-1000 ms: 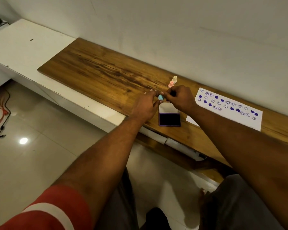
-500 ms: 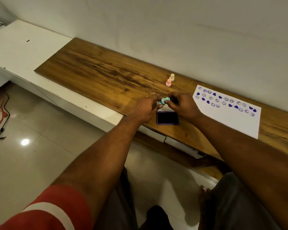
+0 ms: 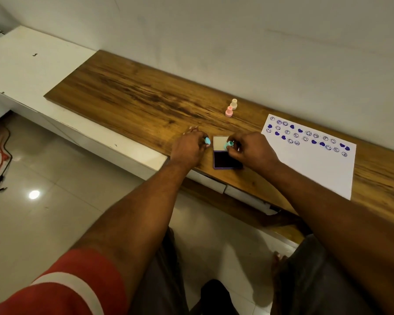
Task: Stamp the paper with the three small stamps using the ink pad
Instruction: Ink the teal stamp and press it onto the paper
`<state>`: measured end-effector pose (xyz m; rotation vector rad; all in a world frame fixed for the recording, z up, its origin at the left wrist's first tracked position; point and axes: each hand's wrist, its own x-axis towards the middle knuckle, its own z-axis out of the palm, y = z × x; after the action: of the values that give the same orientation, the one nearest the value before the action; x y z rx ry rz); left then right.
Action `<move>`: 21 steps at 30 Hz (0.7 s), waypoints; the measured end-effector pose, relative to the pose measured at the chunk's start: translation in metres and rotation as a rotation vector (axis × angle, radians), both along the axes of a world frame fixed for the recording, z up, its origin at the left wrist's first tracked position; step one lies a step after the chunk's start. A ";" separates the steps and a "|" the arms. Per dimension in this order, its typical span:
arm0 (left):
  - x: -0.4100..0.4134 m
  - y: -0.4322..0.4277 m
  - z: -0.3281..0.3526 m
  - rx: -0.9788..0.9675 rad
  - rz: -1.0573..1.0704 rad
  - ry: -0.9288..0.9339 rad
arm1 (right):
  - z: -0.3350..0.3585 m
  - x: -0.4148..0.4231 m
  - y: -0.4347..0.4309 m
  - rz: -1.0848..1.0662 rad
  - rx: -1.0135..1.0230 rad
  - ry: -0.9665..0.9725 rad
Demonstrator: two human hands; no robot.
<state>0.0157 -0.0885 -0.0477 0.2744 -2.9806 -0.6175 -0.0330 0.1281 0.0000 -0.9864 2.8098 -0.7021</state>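
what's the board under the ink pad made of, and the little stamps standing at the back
Board: looks like wood or wood-look laminate, with streaky brown grain and a slight sheen. Pink stamp and cream stamp: probably moulded plastic, with smooth, uniform pastel surfaces.

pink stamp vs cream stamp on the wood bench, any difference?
Colour: the small pink plastic stamp is pink, the small cream plastic stamp pale cream. Place: the pink stamp stands nearer the person, the cream stamp closer to the wall. Shared: both stand upright, side by side on the brown wooden bench top, untouched by either hand, same knobbed shape.

Plain pale wall (image 3: 237,30), glossy tiled floor (image 3: 43,223), wooden bench (image 3: 134,96).
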 end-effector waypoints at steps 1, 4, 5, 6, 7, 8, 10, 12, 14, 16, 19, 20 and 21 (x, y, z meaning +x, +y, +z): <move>0.000 0.000 -0.001 -0.003 0.005 -0.009 | 0.010 -0.001 -0.004 -0.017 -0.068 0.061; 0.000 -0.002 -0.003 0.018 0.032 -0.027 | 0.023 0.001 -0.010 -0.089 -0.249 0.206; 0.000 -0.002 -0.002 0.027 0.038 -0.027 | 0.017 0.005 -0.008 -0.098 -0.232 0.179; 0.000 -0.002 -0.002 0.036 0.039 -0.031 | 0.005 0.011 -0.006 -0.094 -0.160 0.113; 0.000 -0.002 -0.002 0.047 0.033 -0.039 | -0.010 0.018 -0.004 -0.074 -0.049 0.016; 0.000 -0.001 -0.002 0.058 0.025 -0.046 | -0.025 0.024 -0.002 -0.053 0.053 -0.061; 0.000 0.000 -0.001 0.060 0.014 -0.050 | -0.038 0.023 -0.002 -0.034 0.141 -0.092; -0.001 0.002 0.002 0.032 -0.017 -0.047 | -0.037 0.019 -0.003 -0.035 0.147 -0.087; -0.001 0.004 0.004 0.021 -0.064 -0.037 | -0.036 0.016 -0.004 -0.036 0.135 -0.087; 0.001 0.005 0.008 0.046 -0.148 -0.047 | -0.037 0.019 -0.003 -0.051 0.108 -0.086; 0.005 0.006 0.010 0.081 -0.295 -0.111 | -0.040 0.024 -0.001 -0.061 0.054 -0.065; 0.006 0.008 0.012 0.080 -0.329 -0.139 | -0.040 0.025 -0.001 -0.065 0.040 -0.057; 0.006 0.010 0.013 0.078 -0.349 -0.160 | -0.040 0.025 0.000 -0.068 0.031 -0.048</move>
<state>0.0215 -0.0789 -0.0349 -0.2084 -3.1895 -0.7789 -0.0083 0.1283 -0.0403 -0.8606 2.8155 -0.6779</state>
